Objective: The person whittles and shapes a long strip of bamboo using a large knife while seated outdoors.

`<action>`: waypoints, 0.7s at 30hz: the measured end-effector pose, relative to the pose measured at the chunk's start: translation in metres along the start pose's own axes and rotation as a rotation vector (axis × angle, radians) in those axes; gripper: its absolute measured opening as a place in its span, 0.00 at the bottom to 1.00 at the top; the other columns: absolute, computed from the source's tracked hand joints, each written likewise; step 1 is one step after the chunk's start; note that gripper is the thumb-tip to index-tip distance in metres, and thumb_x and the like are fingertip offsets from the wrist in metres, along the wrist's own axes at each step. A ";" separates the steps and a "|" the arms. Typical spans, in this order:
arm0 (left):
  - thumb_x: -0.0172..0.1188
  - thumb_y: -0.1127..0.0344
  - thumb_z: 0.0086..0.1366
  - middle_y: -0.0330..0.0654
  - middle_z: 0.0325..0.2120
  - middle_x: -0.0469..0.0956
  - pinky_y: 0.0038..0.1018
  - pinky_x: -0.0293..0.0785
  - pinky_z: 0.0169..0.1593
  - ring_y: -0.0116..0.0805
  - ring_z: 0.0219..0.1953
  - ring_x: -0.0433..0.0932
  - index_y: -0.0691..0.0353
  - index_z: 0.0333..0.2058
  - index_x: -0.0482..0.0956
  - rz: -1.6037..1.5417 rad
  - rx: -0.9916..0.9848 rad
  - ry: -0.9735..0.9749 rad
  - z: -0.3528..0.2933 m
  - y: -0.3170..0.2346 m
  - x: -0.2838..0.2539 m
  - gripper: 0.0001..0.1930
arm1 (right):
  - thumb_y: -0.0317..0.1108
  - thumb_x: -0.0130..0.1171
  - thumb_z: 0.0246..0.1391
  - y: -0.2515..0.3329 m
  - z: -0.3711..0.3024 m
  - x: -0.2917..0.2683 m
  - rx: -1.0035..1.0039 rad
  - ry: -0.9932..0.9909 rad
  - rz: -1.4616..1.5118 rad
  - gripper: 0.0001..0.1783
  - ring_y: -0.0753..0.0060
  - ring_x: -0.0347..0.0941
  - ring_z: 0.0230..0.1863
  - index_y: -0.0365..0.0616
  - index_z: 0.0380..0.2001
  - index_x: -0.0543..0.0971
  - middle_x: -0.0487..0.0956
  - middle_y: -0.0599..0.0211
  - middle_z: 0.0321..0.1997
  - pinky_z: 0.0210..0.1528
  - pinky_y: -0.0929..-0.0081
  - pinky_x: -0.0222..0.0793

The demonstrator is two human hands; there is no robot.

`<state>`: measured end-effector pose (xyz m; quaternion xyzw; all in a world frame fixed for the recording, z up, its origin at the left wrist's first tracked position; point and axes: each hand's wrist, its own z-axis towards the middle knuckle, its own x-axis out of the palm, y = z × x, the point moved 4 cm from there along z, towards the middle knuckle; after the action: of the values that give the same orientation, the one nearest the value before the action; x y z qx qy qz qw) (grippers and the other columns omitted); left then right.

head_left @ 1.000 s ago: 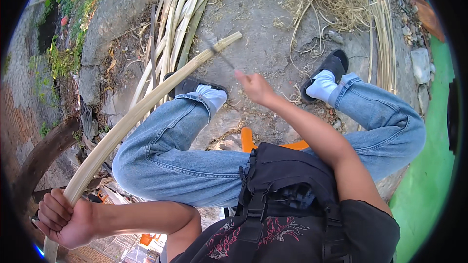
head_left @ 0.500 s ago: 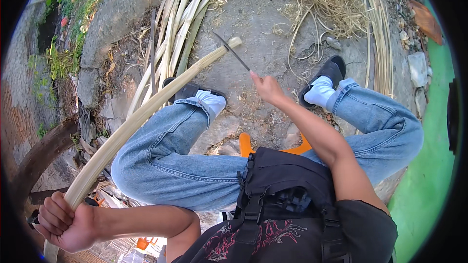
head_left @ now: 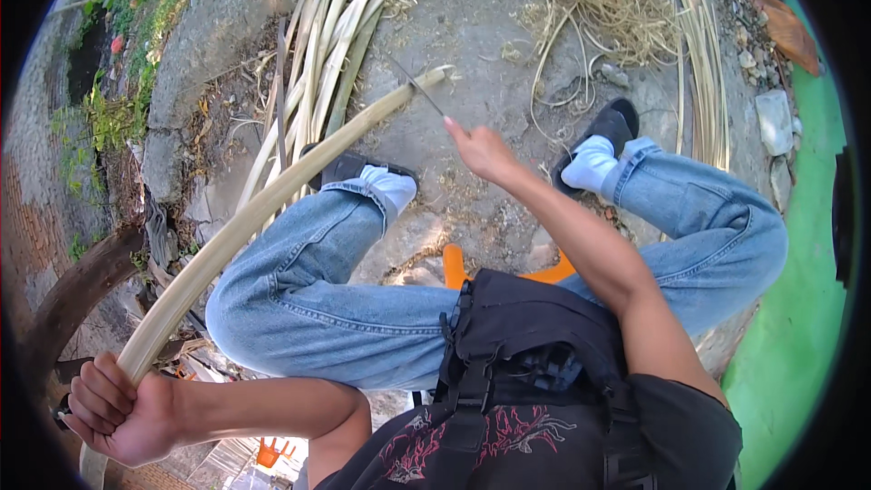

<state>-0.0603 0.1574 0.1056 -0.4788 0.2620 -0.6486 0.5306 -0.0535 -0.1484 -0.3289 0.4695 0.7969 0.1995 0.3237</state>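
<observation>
A long, pale bamboo strip [head_left: 240, 229] slants from the lower left to the upper middle, curved by the lens. My left hand [head_left: 122, 413] is wrapped round its near end at the lower left. In my right hand [head_left: 487, 151] is a knife, its handle hidden by my fingers. The thin dark knife blade [head_left: 428, 102] crosses the bamboo strip close to its far end. That tip looks frayed, with a thin sliver parting from it.
Several pale strips [head_left: 340, 45] lie in a bundle beyond my left foot, and thinner strips [head_left: 708, 73] lie at the right. Curly shavings [head_left: 608, 0] are heaped at the top. A dark sandal [head_left: 603, 141] is on my right foot. Orange plastic [head_left: 454, 265] shows between my legs.
My right hand and the knife have shifted slightly left and away from me, a little back from the strip's tip. The tip now looks more split. My left hand keeps its grip.
</observation>
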 end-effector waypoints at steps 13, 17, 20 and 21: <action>0.46 0.66 0.59 0.27 0.06 0.45 0.21 0.39 0.17 0.19 0.09 0.41 0.47 0.10 0.49 -0.068 0.055 0.039 -0.003 0.004 0.018 0.21 | 0.66 0.40 0.55 0.006 -0.006 0.004 0.047 0.088 0.080 0.42 0.67 0.62 0.15 0.36 0.08 0.67 0.65 0.61 0.09 0.23 0.64 0.60; 0.47 0.66 0.58 0.27 0.06 0.43 0.22 0.38 0.18 0.20 0.09 0.40 0.47 0.10 0.49 -0.208 0.026 0.165 -0.001 0.012 0.028 0.21 | 0.68 0.39 0.54 0.080 -0.032 0.000 -0.411 0.217 0.043 0.44 0.59 0.67 0.17 0.34 0.09 0.71 0.68 0.53 0.11 0.26 0.60 0.64; 0.47 0.66 0.57 0.26 0.06 0.43 0.21 0.38 0.18 0.19 0.09 0.40 0.47 0.10 0.49 -0.198 0.035 0.145 0.001 0.015 0.026 0.20 | 0.67 0.39 0.54 -0.004 0.014 0.005 -0.137 0.036 0.100 0.43 0.59 0.66 0.18 0.34 0.09 0.69 0.68 0.53 0.11 0.26 0.61 0.63; 0.47 0.66 0.57 0.26 0.06 0.43 0.21 0.38 0.18 0.19 0.09 0.40 0.47 0.10 0.49 -0.197 0.042 0.147 0.000 0.016 0.027 0.20 | 0.67 0.39 0.54 -0.025 0.028 0.008 -0.145 0.034 0.100 0.43 0.59 0.66 0.18 0.34 0.09 0.69 0.68 0.53 0.11 0.26 0.61 0.63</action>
<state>-0.0525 0.1278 0.1015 -0.4422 0.2383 -0.7362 0.4535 -0.0515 -0.1531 -0.3670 0.4805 0.7615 0.2804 0.3327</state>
